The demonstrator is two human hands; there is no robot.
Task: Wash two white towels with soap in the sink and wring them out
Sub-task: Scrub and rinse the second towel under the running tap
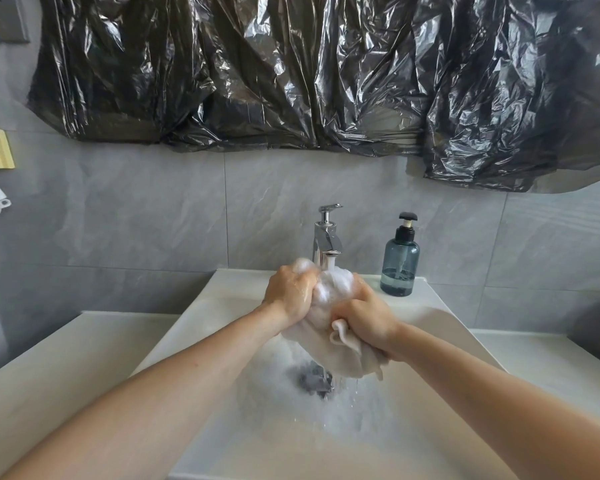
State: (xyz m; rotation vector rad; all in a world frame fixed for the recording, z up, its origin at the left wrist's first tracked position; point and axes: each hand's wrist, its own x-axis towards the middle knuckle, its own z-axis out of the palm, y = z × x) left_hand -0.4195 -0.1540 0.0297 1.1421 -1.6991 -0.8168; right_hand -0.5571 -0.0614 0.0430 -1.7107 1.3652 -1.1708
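A soapy white towel is held bunched above the sink, under the running tap at the basin's back edge. It is clenched in a tight grip by the left hand and by the right hand, close together. Foam is spread over the basin floor around the drain, and a blue soap bottle is set on the rear rim.

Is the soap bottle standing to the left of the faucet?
No, the soap bottle stands on the sink rim to the right of the faucet.
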